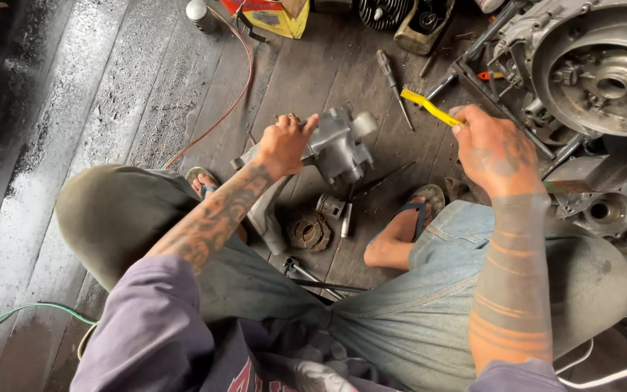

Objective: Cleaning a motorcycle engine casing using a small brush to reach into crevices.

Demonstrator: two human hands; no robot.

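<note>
My left hand [284, 145] grips a grey cast-metal engine housing [339, 145], held tilted above the dark wooden floor between my knees. My right hand [493, 149] is closed on a yellow-handled tool [429, 107] whose tip points toward the housing but stays apart from it. Below the housing on the floor lie a round brown clutch-like disc [309, 232], a small metal cylinder part [330, 206] and a short white-handled tool [346, 220].
A large engine case [596, 65] stands at the upper right, with more metal parts [607, 210] below it. A screwdriver [393, 83] lies on the floor. A yellow box [273, 16], a red wire [237, 94] and a green cable [23, 312] are nearby. My feet wear sandals [415, 210].
</note>
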